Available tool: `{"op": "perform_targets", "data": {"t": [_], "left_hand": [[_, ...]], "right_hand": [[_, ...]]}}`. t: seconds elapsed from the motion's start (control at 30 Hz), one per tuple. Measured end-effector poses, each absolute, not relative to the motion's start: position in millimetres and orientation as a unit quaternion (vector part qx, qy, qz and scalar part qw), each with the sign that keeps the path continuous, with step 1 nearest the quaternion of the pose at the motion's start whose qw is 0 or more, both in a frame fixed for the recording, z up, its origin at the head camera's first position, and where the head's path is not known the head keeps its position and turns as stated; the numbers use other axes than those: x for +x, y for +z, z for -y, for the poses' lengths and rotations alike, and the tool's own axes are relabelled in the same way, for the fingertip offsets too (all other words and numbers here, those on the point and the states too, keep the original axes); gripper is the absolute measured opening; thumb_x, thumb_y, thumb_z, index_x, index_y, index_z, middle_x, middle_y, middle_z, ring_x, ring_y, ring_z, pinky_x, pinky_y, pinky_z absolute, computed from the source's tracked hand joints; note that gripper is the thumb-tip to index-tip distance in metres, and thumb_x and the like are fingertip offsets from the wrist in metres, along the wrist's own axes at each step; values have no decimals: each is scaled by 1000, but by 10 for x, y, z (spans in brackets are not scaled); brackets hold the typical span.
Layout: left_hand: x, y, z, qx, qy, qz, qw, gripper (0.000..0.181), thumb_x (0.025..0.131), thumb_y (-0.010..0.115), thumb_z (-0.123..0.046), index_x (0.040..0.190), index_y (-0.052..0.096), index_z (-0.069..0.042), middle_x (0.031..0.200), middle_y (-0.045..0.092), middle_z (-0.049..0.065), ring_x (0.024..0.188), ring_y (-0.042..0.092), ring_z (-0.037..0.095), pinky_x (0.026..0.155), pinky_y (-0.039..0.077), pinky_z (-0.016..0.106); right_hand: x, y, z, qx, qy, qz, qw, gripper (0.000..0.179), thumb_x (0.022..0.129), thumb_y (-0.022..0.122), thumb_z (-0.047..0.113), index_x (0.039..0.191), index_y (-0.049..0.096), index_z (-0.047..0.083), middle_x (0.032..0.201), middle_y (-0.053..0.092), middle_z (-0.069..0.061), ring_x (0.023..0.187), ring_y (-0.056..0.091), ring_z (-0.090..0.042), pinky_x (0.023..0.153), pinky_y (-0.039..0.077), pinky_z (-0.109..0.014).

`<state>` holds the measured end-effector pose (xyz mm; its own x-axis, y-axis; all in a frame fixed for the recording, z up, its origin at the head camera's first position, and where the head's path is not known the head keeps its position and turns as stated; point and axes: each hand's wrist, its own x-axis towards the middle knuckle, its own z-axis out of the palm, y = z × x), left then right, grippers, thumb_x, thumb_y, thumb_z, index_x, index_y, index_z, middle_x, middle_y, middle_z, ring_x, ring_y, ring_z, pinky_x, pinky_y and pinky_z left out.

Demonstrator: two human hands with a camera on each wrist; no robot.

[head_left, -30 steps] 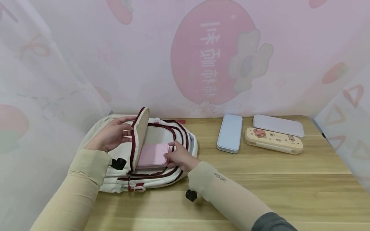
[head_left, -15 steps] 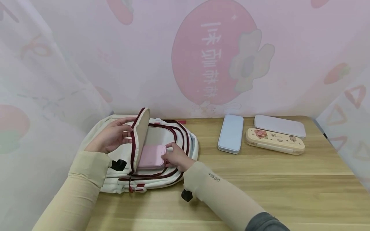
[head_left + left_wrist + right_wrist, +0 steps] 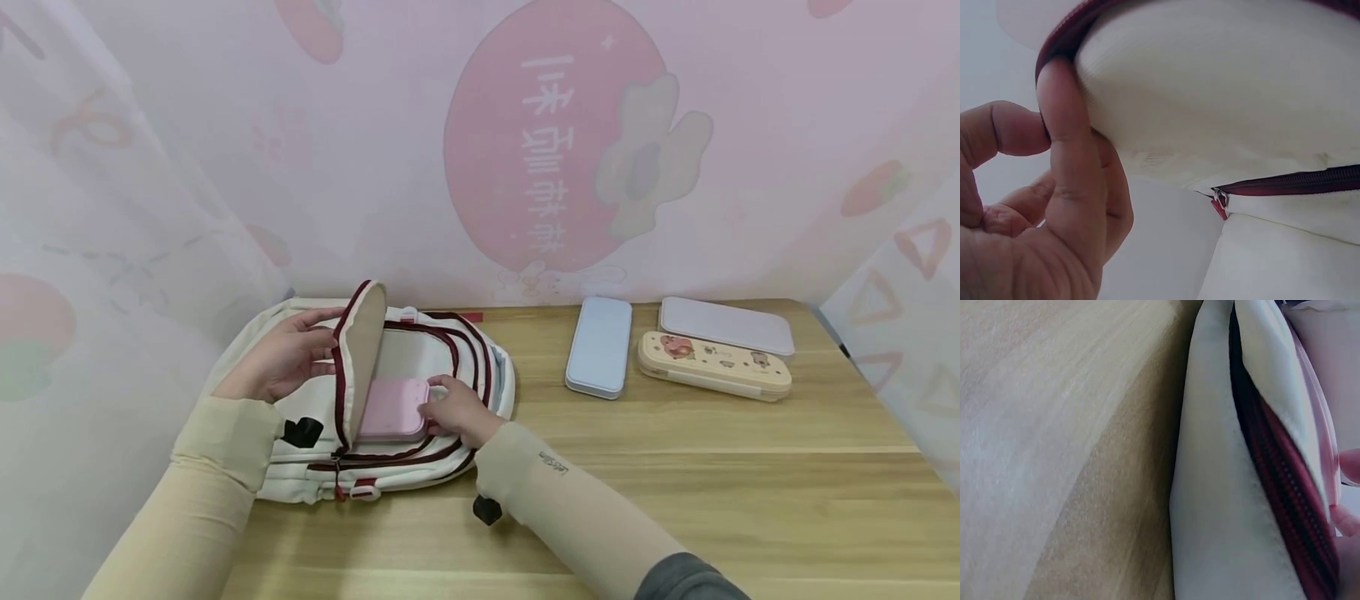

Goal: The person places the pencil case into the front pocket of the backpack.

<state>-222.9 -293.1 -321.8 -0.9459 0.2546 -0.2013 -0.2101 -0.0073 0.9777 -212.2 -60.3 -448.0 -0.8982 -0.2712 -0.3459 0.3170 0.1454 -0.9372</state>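
Pink case [image 3: 393,409] in right hand [image 3: 462,410]

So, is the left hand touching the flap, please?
Touching. The left wrist view shows it plainly: the left hand pinches the flap by its edge, between finger and thumb.

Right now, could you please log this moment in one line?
left grip: holds maroon-edged cream fabric flap | right grip: holds pink rectangular case | case: partly hidden by flap
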Motion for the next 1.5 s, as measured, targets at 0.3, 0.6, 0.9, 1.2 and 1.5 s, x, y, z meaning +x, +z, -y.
{"op": "perform_targets", "data": {"t": [0.3,0.6,0.9,1.2,1.5], "left_hand": [[-2214,-3273,3014,12,732,-664,155,43,99,40,12,123,59,-18,84,65,1,71,66,13,65,58,29],[-2223,-3274,3095,33,752,-638,163,50,99,40,14,114,70,-23,87,68,3,72,68,15,67,59,31],[-2210,-3281,3175,49,764,-624,159,51,99,39,15,113,73,-20,89,70,4,73,69,16,65,59,31],[-2220,-3300,3231,53,767,-618,163,52,100,38,15,115,74,-20,92,71,4,75,69,17,66,59,31],[-2214,-3314,3244,55,770,-614,168,51,101,39,15,116,74,-19,91,71,5,73,69,17,65,59,31]], "right_hand": [[-2112,-4388,455,2,-668,-700,251,42,101,65,9,141,57,0,100,68,-14,88,69,-21,77,62,-33],[-2158,-4291,161,-45,-682,-675,277,41,104,58,10,141,54,-6,125,65,-27,113,67,-37,86,60,-37],[-2222,-4282,-167,-50,-697,-656,286,41,108,51,12,144,50,-9,125,63,-28,107,68,-31,89,59,-38],[-2286,-4274,-468,-87,-714,-618,318,45,110,47,13,149,43,-8,122,64,-21,111,66,-30,98,55,-42],[-2295,-4215,-749,-116,-708,-621,315,49,110,45,15,153,38,-8,138,55,-28,131,54,-42,110,43,-54]]}}
